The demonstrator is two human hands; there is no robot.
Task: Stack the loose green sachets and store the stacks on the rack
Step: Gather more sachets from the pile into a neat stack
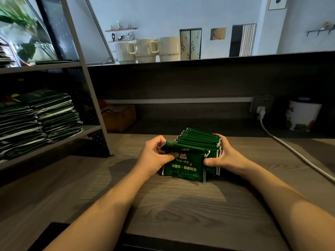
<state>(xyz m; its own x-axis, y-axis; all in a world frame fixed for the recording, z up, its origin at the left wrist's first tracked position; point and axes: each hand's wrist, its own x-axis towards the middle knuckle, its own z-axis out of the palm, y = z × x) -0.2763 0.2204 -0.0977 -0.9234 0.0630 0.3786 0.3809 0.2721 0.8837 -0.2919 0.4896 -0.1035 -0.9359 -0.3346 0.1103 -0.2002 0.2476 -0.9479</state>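
A bundle of green sachets (192, 160) stands on edge on the wooden table (163, 205), pressed together between both hands. My left hand (154, 156) grips the bundle's left end, thumb on the front sachet's printed face. My right hand (224, 156) clamps the right end, fingers behind and thumb in front. On the grey metal rack (90, 127) at the left, two tall stacks of green sachets (41, 122) lie flat on the lower shelf.
A white power cable (293, 153) runs across the table's right side from a wall socket (261, 105). A white printed pot (302, 115) stands at the back right. A brown box (119, 116) sits behind the rack. Cream mugs (146, 49) line the upper ledge.
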